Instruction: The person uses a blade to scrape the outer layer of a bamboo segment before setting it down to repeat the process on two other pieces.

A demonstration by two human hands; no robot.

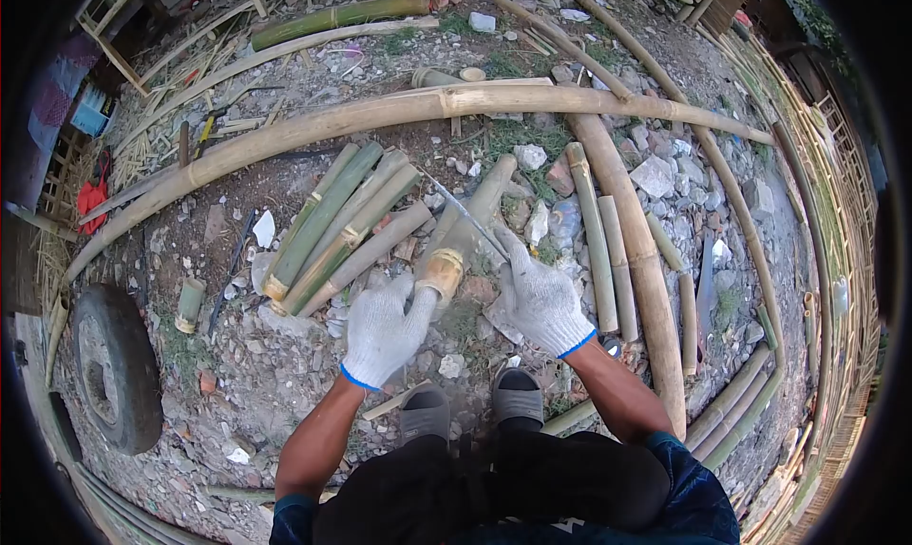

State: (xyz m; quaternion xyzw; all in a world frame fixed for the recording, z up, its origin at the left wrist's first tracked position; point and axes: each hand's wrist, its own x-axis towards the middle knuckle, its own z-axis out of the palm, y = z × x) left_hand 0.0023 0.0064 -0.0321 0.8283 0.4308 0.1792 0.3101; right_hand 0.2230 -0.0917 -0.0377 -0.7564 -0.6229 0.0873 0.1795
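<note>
My left hand point(385, 328), in a white knitted glove with a blue cuff, grips the near end of a short bamboo piece point(486, 198) at its pale, scraped node. The piece points away from me, tilted to the right. In a matching glove, my right hand point(546, 303) is closed on a long-bladed knife point(456, 203), its handle hidden by the fingers. The narrow blade slants up and left across the bamboo. Left of this piece lies a bundle of cut green bamboo lengths point(342, 212). Two thinner bamboo lengths point(594, 236) lie to the right.
A long bamboo pole point(361, 127) crosses the ground ahead, and a thick pole point(636, 260) runs toward me on the right. An old tyre point(114, 369) is at left. Rubble and stones point(655, 176) cover the ground around my sandals point(424, 414). A short bamboo stub point(190, 305) stands near the tyre.
</note>
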